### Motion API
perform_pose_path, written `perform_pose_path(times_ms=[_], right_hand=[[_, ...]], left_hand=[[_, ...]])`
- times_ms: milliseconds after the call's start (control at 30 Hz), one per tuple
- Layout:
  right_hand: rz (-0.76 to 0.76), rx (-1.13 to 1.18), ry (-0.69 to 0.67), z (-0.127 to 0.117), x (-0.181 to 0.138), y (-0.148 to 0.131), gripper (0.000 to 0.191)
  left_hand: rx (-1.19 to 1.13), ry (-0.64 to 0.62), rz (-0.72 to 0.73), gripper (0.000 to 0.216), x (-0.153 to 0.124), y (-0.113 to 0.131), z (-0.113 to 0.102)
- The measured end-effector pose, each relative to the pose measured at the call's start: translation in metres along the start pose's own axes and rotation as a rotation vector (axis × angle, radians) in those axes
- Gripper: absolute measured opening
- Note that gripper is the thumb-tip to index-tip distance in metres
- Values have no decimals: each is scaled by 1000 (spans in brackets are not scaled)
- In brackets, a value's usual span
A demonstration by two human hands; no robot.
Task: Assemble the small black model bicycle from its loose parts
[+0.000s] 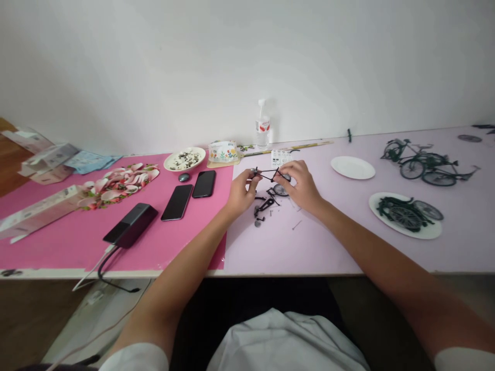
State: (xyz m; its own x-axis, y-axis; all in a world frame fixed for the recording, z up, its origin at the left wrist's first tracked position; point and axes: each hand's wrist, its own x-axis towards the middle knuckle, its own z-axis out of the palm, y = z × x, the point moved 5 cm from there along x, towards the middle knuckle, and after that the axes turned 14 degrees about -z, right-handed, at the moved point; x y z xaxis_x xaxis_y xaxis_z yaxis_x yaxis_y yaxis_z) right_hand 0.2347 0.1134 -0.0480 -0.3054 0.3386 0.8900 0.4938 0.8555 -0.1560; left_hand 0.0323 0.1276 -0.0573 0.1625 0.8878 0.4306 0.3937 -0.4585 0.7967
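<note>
My left hand (pixel 240 191) and my right hand (pixel 300 183) are raised just above the pale lilac table (pixel 309 247), both pinched on a small black model bicycle frame (pixel 267 175) held between them. The left fingers grip its left end, the right fingers close round its right end. Below the frame lie loose small black parts (pixel 265 207), among them a little wheel (pixel 280 190) and a few thin pins. A folded printed sheet (pixel 279 156) lies just behind my hands.
Two dark phones (pixel 189 193), a black power bank (pixel 130 224) with cable and a bowl (pixel 184 158) sit on the pink mat (pixel 58 242). To the right are an empty white plate (pixel 352 167), a plate holding green bicycle parts (pixel 405 214) and assembled model bicycles (pixel 423 162). A water bottle (pixel 262 126) stands by the wall.
</note>
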Motion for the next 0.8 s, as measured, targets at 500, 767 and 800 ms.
perform_pose_path(times_ms=[500, 767, 800], right_hand=[[90, 167, -111, 19, -9, -6, 35], [232, 259, 7, 16, -12, -12, 52], [235, 263, -1, 17, -12, -13, 52]], left_hand=[[-22, 151, -48, 47, 6, -11, -13], [-19, 299, -27, 52, 8, -11, -19], [-21, 314, -24, 52, 8, -10, -20]])
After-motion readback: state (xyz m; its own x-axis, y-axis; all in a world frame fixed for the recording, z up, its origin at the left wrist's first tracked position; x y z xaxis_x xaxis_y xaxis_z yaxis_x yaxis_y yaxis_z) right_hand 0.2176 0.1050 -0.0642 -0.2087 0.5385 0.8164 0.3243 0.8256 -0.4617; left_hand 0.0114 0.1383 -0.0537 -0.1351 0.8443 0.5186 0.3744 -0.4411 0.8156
